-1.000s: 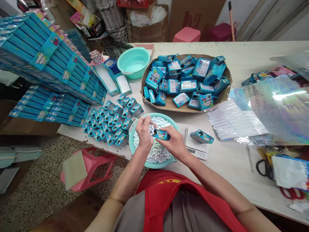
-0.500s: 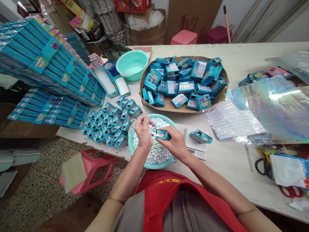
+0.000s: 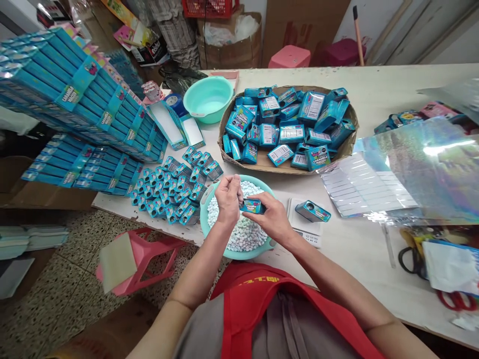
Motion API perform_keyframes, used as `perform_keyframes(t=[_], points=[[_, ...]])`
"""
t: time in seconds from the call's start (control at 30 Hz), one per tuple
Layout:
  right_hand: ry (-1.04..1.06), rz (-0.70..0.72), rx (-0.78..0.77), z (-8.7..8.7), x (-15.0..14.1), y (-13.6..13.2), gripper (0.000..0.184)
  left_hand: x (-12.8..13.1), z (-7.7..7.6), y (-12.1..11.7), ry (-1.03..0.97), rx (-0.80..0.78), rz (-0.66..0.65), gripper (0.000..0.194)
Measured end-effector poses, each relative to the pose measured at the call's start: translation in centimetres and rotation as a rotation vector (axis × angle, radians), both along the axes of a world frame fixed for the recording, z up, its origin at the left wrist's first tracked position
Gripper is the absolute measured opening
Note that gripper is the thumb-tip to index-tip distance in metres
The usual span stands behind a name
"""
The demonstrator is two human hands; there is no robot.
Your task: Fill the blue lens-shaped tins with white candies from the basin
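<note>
Over a turquoise basin (image 3: 204,219) heaped with small pale candies (image 3: 245,237), my right hand (image 3: 275,217) grips a small blue candy box (image 3: 252,205) lying on its side. My left hand (image 3: 229,199) is cupped closed against the box's left end, fingers curled up; the candies in it are mostly hidden by the palm. To the right, a similar blue box (image 3: 313,211) rests on a white kitchen scale (image 3: 309,239). Many small blue boxes (image 3: 175,187) with round holes in their tops stand packed together left of the basin.
Behind the basin lies a cardboard tray (image 3: 262,167) piled with blue boxes. An empty turquoise bowl (image 3: 207,99) stands further back. Tall stacks of blue cartons (image 3: 82,99) rise at left. Clear plastic sheets (image 3: 422,169) and scissors (image 3: 409,259) lie at right; a pink stool (image 3: 149,259) is below.
My left hand has closed and turned more upright against the box's end, hiding the candies that showed in it before. The right hand still holds the box in nearly the same place.
</note>
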State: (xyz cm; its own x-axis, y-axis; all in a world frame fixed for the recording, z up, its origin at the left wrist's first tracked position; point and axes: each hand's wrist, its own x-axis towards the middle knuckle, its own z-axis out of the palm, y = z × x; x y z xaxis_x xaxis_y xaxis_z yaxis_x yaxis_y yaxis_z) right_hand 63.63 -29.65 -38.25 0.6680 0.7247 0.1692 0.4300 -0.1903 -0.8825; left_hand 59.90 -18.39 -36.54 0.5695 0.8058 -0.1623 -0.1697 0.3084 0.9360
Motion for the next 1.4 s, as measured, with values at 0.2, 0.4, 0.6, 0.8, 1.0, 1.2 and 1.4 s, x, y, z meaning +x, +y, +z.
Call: perform_keyframes(t=[0.2, 0.4, 0.6, 0.8, 1.0, 1.2, 1.4], points=[[0.051, -0.035, 0.041, -0.2, 0.0, -0.4, 0.031, 0.1, 0.0, 0.1, -0.053, -0.011, 0.076, 0.036], [0.131, -0.050, 0.075, -0.3, 0.1, -0.2, 0.031, 0.1, 1.4, -0.8, -0.041, -0.084, -0.026, 0.035], [0.293, -0.156, 0.141, -0.1, -0.1, -7.1, 0.035, -1.2, 0.2, 2.0, -0.026, -0.266, -0.027, 0.027], [0.357, -0.762, -0.065, -2.6, -0.8, -20.2, 0.042, -3.0, -5.9, 3.0, 0.389, -0.476, -0.248, 0.022], [0.357, -1.238, -0.127, -9.5, -0.1, -25.2, 0.060, -2.2, -5.8, 2.0, 0.445, -0.315, -0.342, 0.030], [0.177, -1.147, -0.310, -11.6, -0.4, -25.1, 0.058, -1.5, -5.7, 2.4, 0.312, -0.420, -0.274, 0.027], [-0.259, -0.851, -0.267, -9.9, 3.0, -19.8, 0.060, -2.7, -6.7, 1.6, 0.646, 0.213, -0.484, 0.021]])
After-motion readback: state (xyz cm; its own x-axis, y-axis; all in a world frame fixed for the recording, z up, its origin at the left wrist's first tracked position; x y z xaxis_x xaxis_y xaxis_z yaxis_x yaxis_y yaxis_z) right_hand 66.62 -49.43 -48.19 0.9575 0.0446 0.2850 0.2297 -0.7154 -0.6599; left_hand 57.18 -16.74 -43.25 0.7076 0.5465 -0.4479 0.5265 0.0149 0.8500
